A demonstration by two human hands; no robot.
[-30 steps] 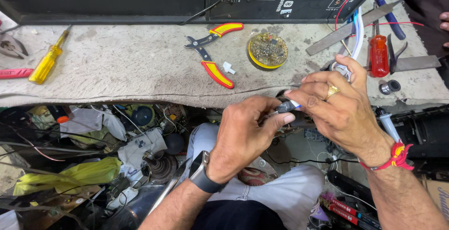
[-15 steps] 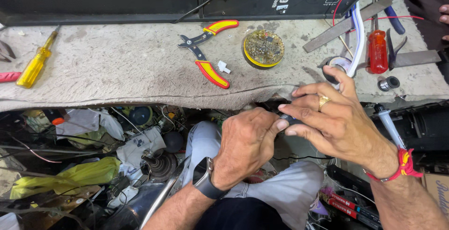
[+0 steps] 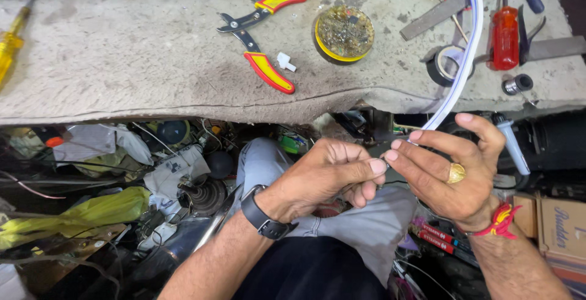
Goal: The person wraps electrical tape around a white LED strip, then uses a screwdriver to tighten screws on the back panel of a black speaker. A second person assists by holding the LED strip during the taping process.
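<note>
My left hand point(image 3: 323, 178) and my right hand point(image 3: 448, 169) meet fingertip to fingertip below the bench edge, above my lap. Both pinch the end of a flat white ribbon cable point(image 3: 459, 68) that runs up over the grey bench point(image 3: 122, 62) to the top of the view. The exact tip of the cable is hidden between my fingers. My left wrist bears a black watch, my right hand a gold ring and a red thread band.
On the bench lie red-and-yellow side cutters point(image 3: 259, 37), a small white plug point(image 3: 285, 62), a round tin of solder paste point(image 3: 343, 33), a black tape roll point(image 3: 441, 66), a red screwdriver point(image 3: 504, 34) and a yellow screwdriver point(image 3: 9, 46). Cluttered parts and rags fill the space under the bench.
Both hands have dropped lower, away from the bench edge, and the white cable now stretches visibly from the bench to my fingertips. The view has shifted downward.
</note>
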